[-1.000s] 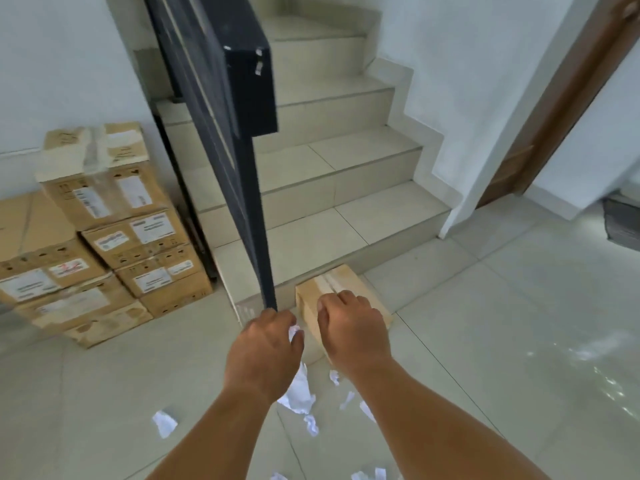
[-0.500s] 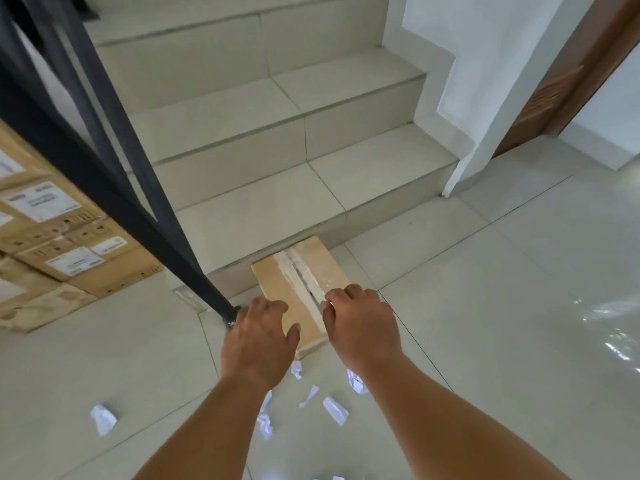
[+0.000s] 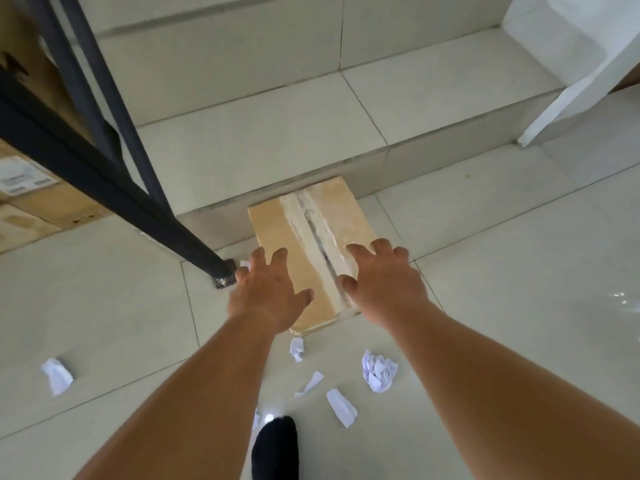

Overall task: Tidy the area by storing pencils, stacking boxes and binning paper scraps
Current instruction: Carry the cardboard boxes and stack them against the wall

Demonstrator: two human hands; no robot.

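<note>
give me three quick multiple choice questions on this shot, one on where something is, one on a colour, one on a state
1. Where is the taped cardboard box?
A) on the second step
B) on the floor at the foot of the bottom step
C) on top of a stack

2. What colour are the paper scraps?
A) white
B) yellow
C) blue

3. How are the left hand and right hand?
A) each gripping a pencil
B) open, fingers spread over the box
C) clenched in fists

Answers:
1 B, its far end lies at the lowest riser.
2 A, every crumpled bit is white.
3 B, the fingers fan out over the box top and hold nothing.
</note>
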